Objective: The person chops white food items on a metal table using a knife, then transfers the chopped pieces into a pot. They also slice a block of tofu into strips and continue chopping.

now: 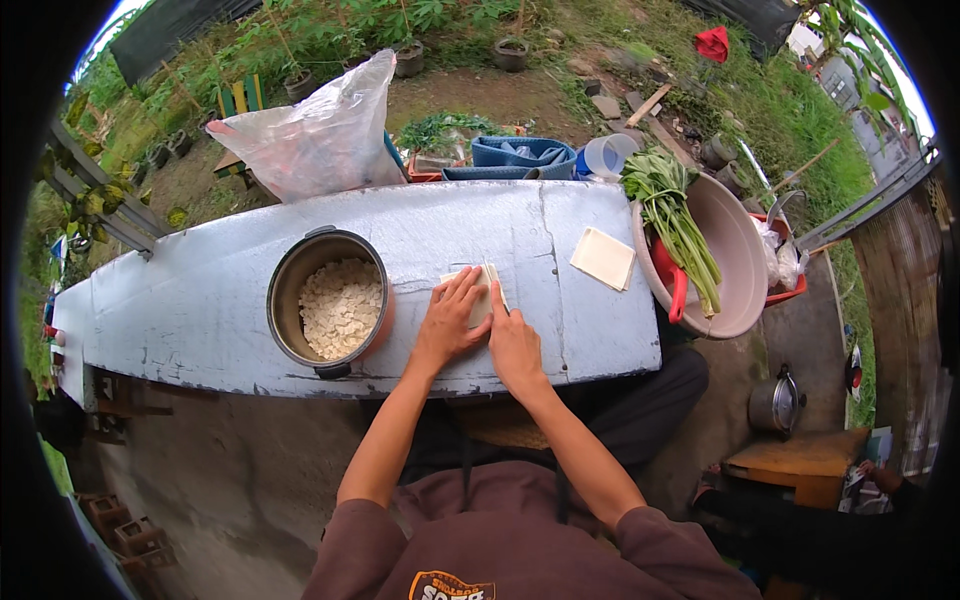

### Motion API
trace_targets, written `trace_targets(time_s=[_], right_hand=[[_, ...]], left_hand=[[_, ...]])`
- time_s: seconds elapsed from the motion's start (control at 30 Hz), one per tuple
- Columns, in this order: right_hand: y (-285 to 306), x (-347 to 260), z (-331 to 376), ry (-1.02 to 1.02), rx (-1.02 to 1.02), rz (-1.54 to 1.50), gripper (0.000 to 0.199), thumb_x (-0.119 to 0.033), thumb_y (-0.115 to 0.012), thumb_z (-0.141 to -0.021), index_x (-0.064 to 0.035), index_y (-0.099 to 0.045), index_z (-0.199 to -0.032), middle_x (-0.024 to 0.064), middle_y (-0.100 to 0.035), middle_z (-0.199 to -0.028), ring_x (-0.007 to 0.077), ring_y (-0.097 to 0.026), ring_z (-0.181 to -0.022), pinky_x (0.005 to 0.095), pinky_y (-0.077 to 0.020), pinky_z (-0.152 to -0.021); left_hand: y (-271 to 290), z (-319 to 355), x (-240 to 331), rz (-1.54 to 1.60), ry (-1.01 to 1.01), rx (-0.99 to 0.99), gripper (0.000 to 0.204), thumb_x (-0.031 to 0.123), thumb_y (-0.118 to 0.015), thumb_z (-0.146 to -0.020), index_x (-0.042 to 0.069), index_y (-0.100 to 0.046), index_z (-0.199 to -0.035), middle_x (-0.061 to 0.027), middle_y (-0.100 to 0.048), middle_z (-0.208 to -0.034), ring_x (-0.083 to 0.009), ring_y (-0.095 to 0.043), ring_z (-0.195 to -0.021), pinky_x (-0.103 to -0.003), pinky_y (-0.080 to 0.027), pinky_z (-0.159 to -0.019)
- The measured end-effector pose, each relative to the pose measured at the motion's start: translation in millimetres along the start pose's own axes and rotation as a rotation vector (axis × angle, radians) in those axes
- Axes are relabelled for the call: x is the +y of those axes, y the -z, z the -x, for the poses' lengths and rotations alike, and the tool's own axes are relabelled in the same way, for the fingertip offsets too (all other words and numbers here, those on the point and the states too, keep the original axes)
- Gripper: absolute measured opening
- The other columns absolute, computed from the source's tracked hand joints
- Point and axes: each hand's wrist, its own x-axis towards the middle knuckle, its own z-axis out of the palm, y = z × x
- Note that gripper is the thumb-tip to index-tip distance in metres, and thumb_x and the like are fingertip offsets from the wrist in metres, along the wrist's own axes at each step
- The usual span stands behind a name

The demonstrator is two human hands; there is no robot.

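My left hand (455, 318) lies on a small pale, flat square sheet or stack (484, 302) on the metal-topped table, its fingers stretched forward over it. Right beside it, at the stack's right edge, is my right hand (515, 348). Its index finger points forward while the other fingers curl under; whatever they grip is hidden. Left of my hands stands a dark-rimmed pot (283, 312) holding many small pale cut pieces (341, 308). To the right, a second stack of thin cream squares (603, 259) rests on the tabletop.
A large pinkish basin (735, 240) with leafy green stalks (688, 225) and a red-handled item (678, 290) stands at the table's right end. Along the far edge sit a full clear plastic bag (325, 140), a blue container (520, 158) and a clear tub (608, 155).
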Motion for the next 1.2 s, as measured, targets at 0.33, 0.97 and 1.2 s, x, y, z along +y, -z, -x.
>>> trace_targets(time_s=[0.33,0.97,1.2], right_hand=[[-1.7,-12.5,-9.8,-0.045,-0.05,0.041,0.074,-0.008,-0.058,-0.098,-0.0135,-0.029,-0.165,0.0245,-0.066,-0.101,0.0426,-0.074,-0.083,0.0505,-0.0611,-0.073],[-0.4,-11.0,-13.9,-0.032,-0.079,0.053,0.078,-0.005,-0.06,-0.096,-0.0115,-0.027,-0.166,0.0259,-0.069,-0.092,0.0444,-0.073,-0.081,0.0527,-0.0602,-0.072],[-7.7,-5.2,1.9,-0.016,-0.027,0.102,0.073,-0.008,-0.057,-0.099,-0.0123,-0.029,-0.166,0.0223,-0.069,-0.089,0.04,-0.074,-0.077,0.0487,-0.0613,-0.067]], left_hand=[[2.0,-0.4,-0.2,-0.007,-0.006,-0.025,0.067,0.03,-0.079,-0.082,0.005,-0.055,-0.139,-0.0141,-0.046,-0.16,-0.0275,-0.036,-0.154,-0.045,-0.029,-0.119],[0.4,1.4,1.2,-0.057,0.029,-0.04,0.062,0.032,-0.077,-0.085,0.004,-0.057,-0.137,-0.011,-0.046,-0.162,-0.0244,-0.036,-0.154,-0.043,-0.03,-0.121],[-0.8,0.4,4.0,-0.066,0.033,0.0,0.054,0.035,-0.076,-0.087,0.007,-0.062,-0.131,-0.009,-0.048,-0.161,-0.0225,-0.039,-0.152,-0.042,-0.031,-0.122]])
